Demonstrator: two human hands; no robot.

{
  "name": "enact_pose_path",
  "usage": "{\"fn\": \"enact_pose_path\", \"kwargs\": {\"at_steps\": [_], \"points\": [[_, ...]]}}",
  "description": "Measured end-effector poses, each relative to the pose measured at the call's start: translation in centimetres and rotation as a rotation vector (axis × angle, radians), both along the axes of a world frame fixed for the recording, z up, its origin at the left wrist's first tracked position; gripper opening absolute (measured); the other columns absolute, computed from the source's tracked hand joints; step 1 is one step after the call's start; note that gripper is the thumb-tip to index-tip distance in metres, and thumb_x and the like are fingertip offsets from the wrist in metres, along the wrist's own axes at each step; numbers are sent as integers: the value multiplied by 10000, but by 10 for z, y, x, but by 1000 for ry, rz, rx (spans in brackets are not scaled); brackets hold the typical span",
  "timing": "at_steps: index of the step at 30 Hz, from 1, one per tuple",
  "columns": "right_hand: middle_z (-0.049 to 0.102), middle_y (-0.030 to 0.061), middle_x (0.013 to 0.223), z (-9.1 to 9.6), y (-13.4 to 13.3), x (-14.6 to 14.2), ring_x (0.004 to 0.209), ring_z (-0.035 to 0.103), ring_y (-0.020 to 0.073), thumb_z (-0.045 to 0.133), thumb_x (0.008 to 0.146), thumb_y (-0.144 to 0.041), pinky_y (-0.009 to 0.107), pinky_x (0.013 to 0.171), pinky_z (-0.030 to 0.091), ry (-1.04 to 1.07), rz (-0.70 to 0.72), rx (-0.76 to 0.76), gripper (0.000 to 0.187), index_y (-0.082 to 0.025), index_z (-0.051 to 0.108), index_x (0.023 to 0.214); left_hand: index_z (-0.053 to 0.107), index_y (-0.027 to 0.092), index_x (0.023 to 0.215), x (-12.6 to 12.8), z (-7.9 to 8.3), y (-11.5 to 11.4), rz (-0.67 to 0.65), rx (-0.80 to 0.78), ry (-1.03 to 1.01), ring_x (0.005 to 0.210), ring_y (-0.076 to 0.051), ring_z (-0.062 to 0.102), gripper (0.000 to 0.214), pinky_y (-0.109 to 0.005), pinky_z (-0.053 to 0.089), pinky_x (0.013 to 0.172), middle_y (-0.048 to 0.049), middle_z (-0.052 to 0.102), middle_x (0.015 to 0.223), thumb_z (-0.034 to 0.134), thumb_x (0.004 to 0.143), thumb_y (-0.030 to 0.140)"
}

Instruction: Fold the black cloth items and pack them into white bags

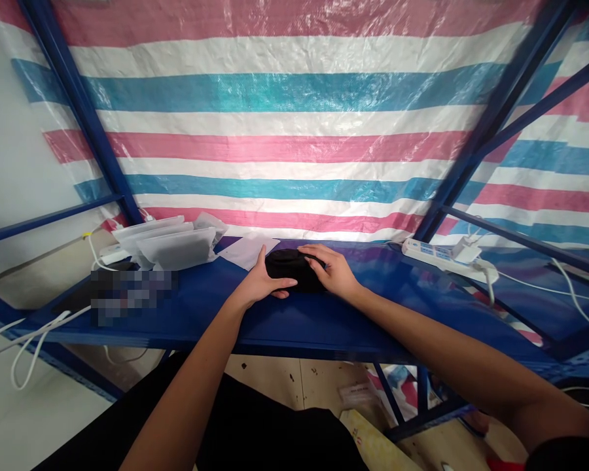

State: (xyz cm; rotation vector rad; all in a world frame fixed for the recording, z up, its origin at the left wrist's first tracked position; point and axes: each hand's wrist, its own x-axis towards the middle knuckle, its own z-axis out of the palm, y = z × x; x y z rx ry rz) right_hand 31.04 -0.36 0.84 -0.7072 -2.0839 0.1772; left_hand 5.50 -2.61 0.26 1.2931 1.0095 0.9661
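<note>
A black, soft-looking bundle (294,265) lies on the blue shelf in front of me; it looks like folded cloth or a pouch, and I cannot tell which. My left hand (261,282) grips its left end, some fingers hidden behind or under it. From the right, my right hand (334,269) holds the other end, with bent fingers over its top edge. Just behind my left hand, a flat whitish sheet or empty bag (243,250) rests on the shelf.
Several frosted plastic packets (177,245) stand at the left beside a dark flat object (86,288) and white cables (42,333). A white power strip (442,258) with plugs lies at the right. Blue metal posts (86,111) frame the shelf (373,320), before a striped tarp (285,147).
</note>
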Motion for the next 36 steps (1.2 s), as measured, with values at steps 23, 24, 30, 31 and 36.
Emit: {"fn": "enact_pose_path", "kwargs": {"at_steps": [23, 24, 30, 31, 36], "points": [[638, 122, 1497, -4, -4, 14, 1416, 561, 325, 613, 1091, -230, 570, 1163, 542, -382, 208, 157, 430, -376, 723, 1479, 642, 290, 1528, -16, -11, -23, -101, 965, 896, 1239, -304, 600, 437, -462, 517, 1104, -105, 640, 1402, 569, 1109, 386], [664, 123, 1432, -3, -4, 17, 1353, 596, 307, 594, 1095, -213, 529, 1120, 570, -397, 217, 158, 445, -380, 715, 1490, 662, 297, 1515, -17, -12, -20, -108, 965, 889, 1229, -298, 600, 423, -454, 519, 1098, -100, 646, 1386, 564, 1112, 383], [702, 112, 1400, 6, -2, 34, 1307, 639, 283, 673, 1074, -308, 470, 1139, 554, -510, 311, 86, 493, -350, 654, 1565, 734, 314, 1453, -19, -14, -15, -119, 975, 869, 1197, -280, 611, 382, -434, 528, 1072, -86, 679, 1316, 538, 1127, 349], [700, 118, 1413, 6, 0, 35, 1313, 642, 285, 690, 1066, -319, 473, 1145, 552, -512, 317, 75, 507, -340, 649, 1571, 731, 314, 1456, -19, -15, -15, -118, 981, 870, 1203, -280, 611, 383, -436, 530, 1075, -86, 679, 1325, 537, 1128, 346], [764, 135, 1302, -5, 14, 29, 1191, 696, 288, 617, 1073, -217, 463, 1036, 603, -477, 270, 128, 434, -289, 728, 1486, 693, 279, 1486, -18, -17, -16, -96, 995, 893, 1248, -298, 625, 421, -463, 537, 1110, -100, 668, 1397, 615, 1096, 416]]}}
